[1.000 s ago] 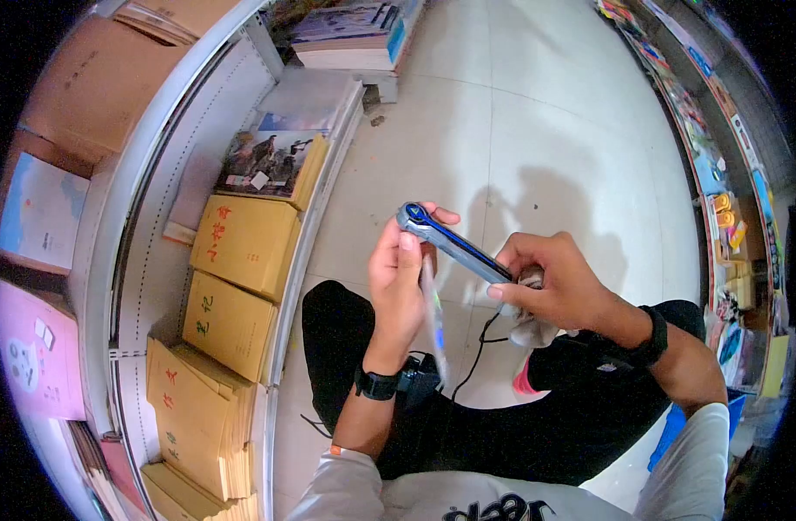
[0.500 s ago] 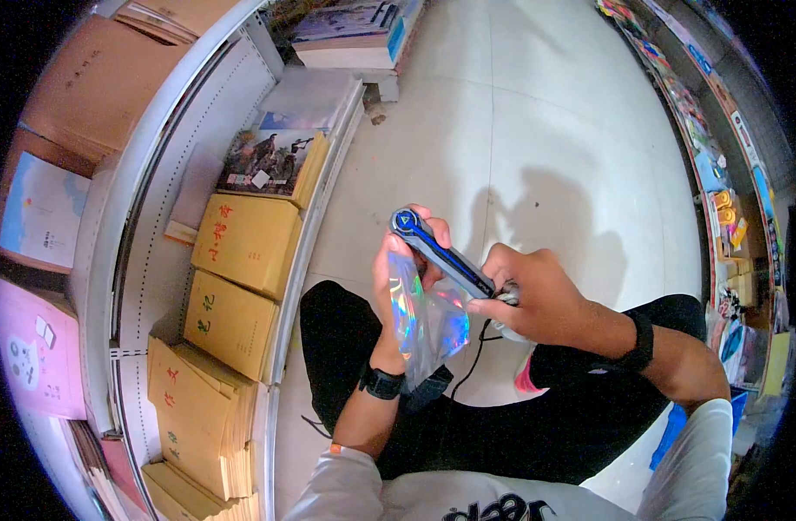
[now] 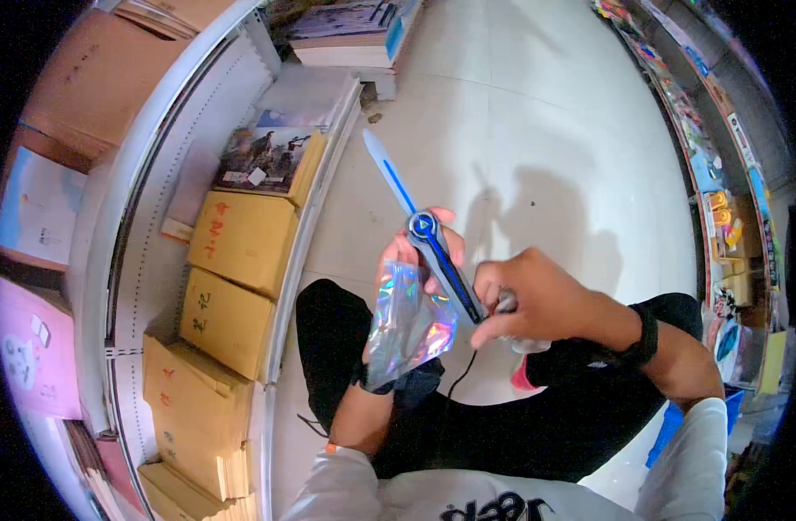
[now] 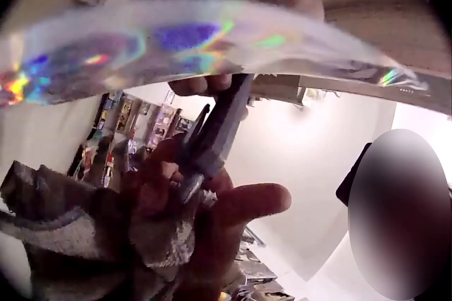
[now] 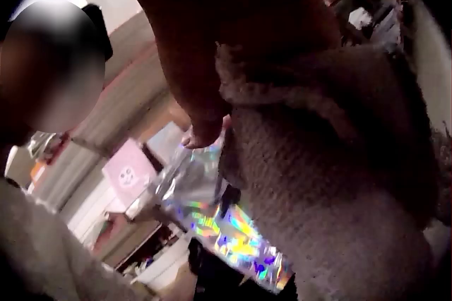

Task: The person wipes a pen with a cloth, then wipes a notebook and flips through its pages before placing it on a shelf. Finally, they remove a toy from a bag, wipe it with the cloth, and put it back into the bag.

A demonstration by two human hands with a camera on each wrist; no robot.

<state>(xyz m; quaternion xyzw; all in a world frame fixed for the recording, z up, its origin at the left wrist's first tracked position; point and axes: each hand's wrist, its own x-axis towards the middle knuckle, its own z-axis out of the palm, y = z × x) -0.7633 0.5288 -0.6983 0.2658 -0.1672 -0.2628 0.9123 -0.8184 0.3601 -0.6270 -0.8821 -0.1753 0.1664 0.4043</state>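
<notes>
A blue and grey folding tool (image 3: pixel 441 260) has a pale blade (image 3: pixel 388 174) with a blue stripe extended toward the upper left. The left hand (image 3: pixel 396 253) grips its handle near the round pivot, and a shiny iridescent bag (image 3: pixel 408 326) hangs from that same hand. At the handle's lower end, the right hand (image 3: pixel 537 300) pinches a grey cloth (image 3: pixel 506 302), its fingers curled. In the left wrist view the cloth (image 4: pixel 166 237) lies against the tool's end (image 4: pixel 215 139). The cloth (image 5: pixel 318 174) covers much of the right wrist view.
Shelves of tan notebooks (image 3: pixel 246 239) run along the left. A stack of books (image 3: pixel 346 39) sits at the top, and a shelf of small goods (image 3: pixel 728 226) lines the right. A black cord (image 3: pixel 460 375) hangs below the hands. Pale tiled floor (image 3: pixel 476 130) lies beyond them.
The blade has swung out from the handle and now points up and left. The handle has turned steeper, the right hand has shifted slightly down, and the bag has spread and moved left.
</notes>
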